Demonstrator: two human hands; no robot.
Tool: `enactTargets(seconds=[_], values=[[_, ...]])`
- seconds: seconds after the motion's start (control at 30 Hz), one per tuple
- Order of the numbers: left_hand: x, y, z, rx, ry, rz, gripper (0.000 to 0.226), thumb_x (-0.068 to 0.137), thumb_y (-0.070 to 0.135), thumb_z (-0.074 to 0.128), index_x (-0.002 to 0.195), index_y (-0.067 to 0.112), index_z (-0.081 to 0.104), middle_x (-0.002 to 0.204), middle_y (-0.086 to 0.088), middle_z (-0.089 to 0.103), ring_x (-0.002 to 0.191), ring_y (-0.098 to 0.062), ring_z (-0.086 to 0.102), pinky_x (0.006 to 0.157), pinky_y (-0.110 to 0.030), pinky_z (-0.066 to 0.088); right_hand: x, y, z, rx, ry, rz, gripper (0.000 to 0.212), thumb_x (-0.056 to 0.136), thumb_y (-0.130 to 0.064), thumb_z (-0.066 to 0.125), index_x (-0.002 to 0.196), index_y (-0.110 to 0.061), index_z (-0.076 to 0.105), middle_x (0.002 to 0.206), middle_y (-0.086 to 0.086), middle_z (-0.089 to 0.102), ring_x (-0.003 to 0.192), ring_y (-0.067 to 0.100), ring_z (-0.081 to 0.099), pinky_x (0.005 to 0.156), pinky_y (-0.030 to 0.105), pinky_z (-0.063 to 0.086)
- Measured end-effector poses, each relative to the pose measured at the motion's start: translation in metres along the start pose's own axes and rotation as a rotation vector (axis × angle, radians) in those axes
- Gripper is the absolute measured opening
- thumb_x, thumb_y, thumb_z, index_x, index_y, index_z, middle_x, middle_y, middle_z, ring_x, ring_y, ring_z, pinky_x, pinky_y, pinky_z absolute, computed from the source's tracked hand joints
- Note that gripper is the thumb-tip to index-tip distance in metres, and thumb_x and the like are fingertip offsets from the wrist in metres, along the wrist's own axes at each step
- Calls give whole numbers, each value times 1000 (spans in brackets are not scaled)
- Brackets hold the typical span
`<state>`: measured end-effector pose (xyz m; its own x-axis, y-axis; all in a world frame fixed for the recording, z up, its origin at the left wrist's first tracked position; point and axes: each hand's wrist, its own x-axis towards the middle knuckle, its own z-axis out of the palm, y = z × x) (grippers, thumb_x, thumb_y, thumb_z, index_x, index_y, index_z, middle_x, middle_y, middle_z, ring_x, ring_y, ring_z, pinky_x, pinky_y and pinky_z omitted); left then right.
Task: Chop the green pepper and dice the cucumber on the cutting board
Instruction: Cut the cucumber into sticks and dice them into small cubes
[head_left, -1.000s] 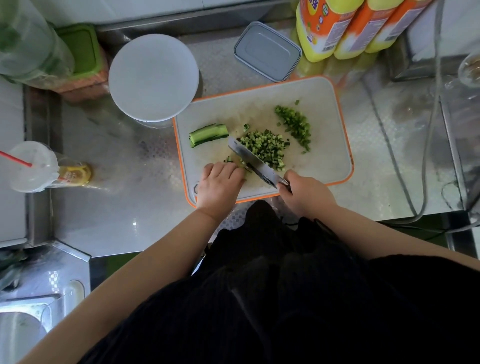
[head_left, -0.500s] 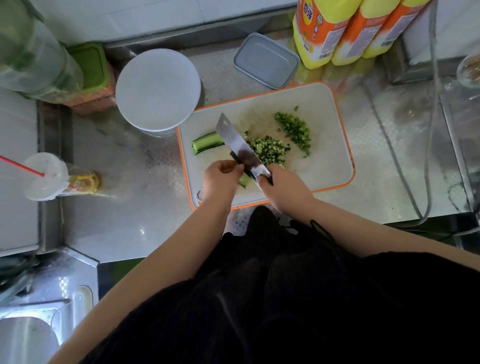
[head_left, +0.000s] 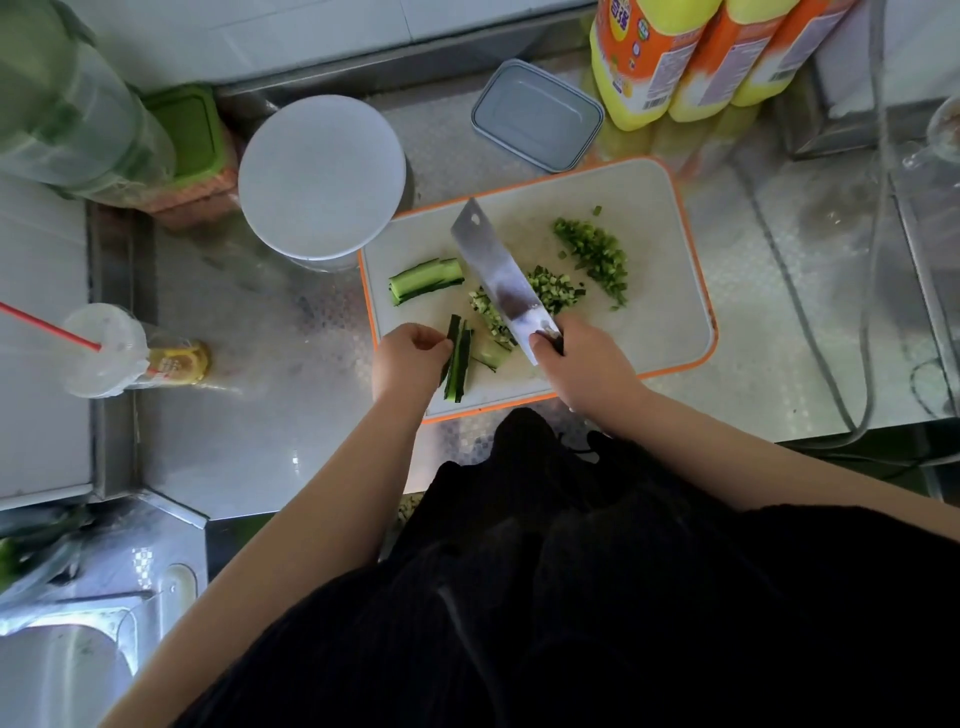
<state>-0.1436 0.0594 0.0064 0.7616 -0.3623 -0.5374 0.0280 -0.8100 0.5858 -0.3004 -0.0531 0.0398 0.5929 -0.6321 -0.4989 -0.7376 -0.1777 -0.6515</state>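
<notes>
I've swung the knife (head_left: 498, 275) up in my right hand (head_left: 582, 364); my left hand (head_left: 410, 356) now pinches fresh cucumber strips (head_left: 458, 358), ready for dicing.

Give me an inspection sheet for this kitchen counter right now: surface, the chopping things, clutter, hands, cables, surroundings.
Surface: steel counter, with an orange-rimmed cutting board on it.
Job's things: cucumber strips at the board's near left; cucumber piece further back; diced cucumber mid-board; chopped green pepper beyond it; cleaver blade over the dice.
Clutter: white round lid, grey lidded box, green-lidded container, cup with red straw, yellow bottles.
Hands: left hand pinches the strips; right hand grips the cleaver handle.
Cables: grey cables across the counter's right side.
Surroundings: white tiled wall behind; sink at lower left.
</notes>
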Motion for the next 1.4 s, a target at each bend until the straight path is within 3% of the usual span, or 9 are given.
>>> enactTargets(seconds=[0.1, 0.23, 0.33, 0.5, 0.7, 0.9, 1.07, 1.2, 1.4], values=[[-1, -6, 3, 130, -26, 41, 12, 88, 25, 66, 99, 20, 64, 91, 7, 66, 78, -12, 60, 57, -22, 40, 0, 7, -2, 5, 15, 28, 25, 95, -31, 44, 84, -8, 46, 71, 8, 53, 70, 32, 57, 65, 44, 46], [-7, -8, 16, 381, 37, 317, 30, 90, 34, 62, 118, 23, 60, 117, 0, 51, 111, -21, 47, 87, -33, 42, -1, 15, -6, 30, 57, 44, 25, 95, -31, 46, 86, -8, 47, 66, 2, 47, 71, 28, 52, 65, 39, 41], [-9, -2, 29, 661, 36, 532, 35, 89, 37, 61, 121, 26, 58, 122, -2, 44, 116, -25, 37, 97, -34, 31, -1, 16, -9, 37, 74, 31, 19, 95, -31, 47, 86, -14, 47, 67, -1, 48, 73, 26, 52, 66, 36, 40], [1, 6, 42, 799, -11, 522, 32, 88, 35, 65, 117, 24, 59, 120, -4, 42, 113, -27, 36, 98, -34, 27, -2, 18, -10, 6, 53, 16, 25, 96, -34, 47, 83, -12, 44, 66, 0, 46, 69, 26, 50, 65, 40, 41], [-1, 11, 39, 830, -60, 559, 7, 92, 26, 55, 97, 27, 61, 111, 3, 56, 110, -24, 40, 93, -33, 27, -2, 27, -21, -88, 57, -32, 35, 96, -34, 47, 67, -29, 28, 60, -4, 43, 63, 24, 46, 58, 32, 32], [-16, 20, 35, 459, -173, 300, 8, 91, 35, 59, 86, 32, 53, 92, 11, 63, 91, -18, 49, 83, -32, 29, -3, 38, -44, -186, 30, -55, 30, 97, -33, 47, 72, -22, 33, 61, -1, 45, 62, 23, 46, 55, 34, 32], [-25, 2, 44, 706, 85, 597, 24, 85, 29, 70, 103, 18, 61, 106, -2, 61, 100, -27, 54, 86, -38, 38, -7, 45, -49, -308, -63, -104, 24, 97, -33, 47, 84, -13, 41, 67, 6, 52, 66, 29, 53, 58, 38, 39], [-32, -20, 46, 858, 124, 936, 24, 64, 10, 85, 81, 15, 68, 81, -1, 60, 76, -26, 56, 72, -35, 43, -10, 51, -52, -538, -86, -197, 23, 97, -39, 45, 87, -18, 40, 60, -1, 46, 62, 27, 52, 53, 34, 36], [-31, -20, 44, 998, 144, 947, 24, 57, 10, 80, 76, 21, 71, 72, 3, 61, 73, -25, 55, 73, -31, 29, -6, 52, -56, -728, -185, -238, 18, 99, -35, 38, 90, -19, 40, 61, -3, 38, 63, 25, 46, 54, 32, 35]])
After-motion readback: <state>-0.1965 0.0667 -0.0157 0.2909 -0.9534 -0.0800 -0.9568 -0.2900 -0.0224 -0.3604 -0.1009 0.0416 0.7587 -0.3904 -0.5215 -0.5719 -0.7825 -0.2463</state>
